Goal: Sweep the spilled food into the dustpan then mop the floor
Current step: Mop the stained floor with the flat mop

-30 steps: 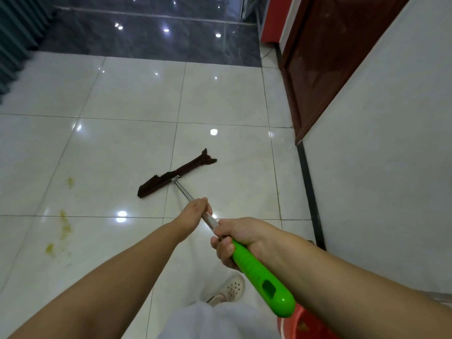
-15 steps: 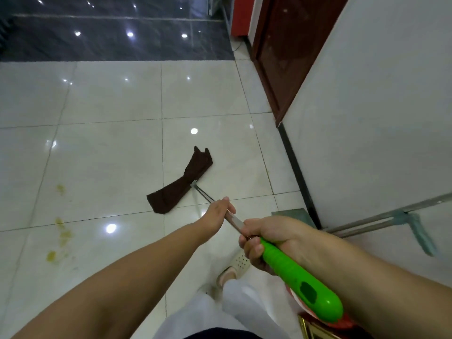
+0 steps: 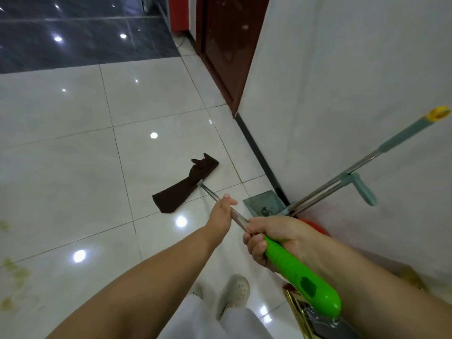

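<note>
Gripping the mop (image 3: 247, 222) two-handed, its brown cloth head (image 3: 186, 185) flat on the tiled floor (image 3: 61, 167).
Left hand (image 3: 221, 212) curls round the metal shaft, right hand (image 3: 271, 237) round the green grip; the dustpan (image 3: 263, 204) leans at the wall (image 3: 354, 81) edge just beside, yellow stains (image 3: 14, 272) far left, open tiles between.

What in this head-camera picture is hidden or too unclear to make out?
- Red object: mostly behind the right hand.
- Yellow stains: cut off by the left edge.
- Dustpan contents: too small.
- Mop pole: part covered by the left hand.
- Gold-framed thing: behind the mop's green handle.
</note>
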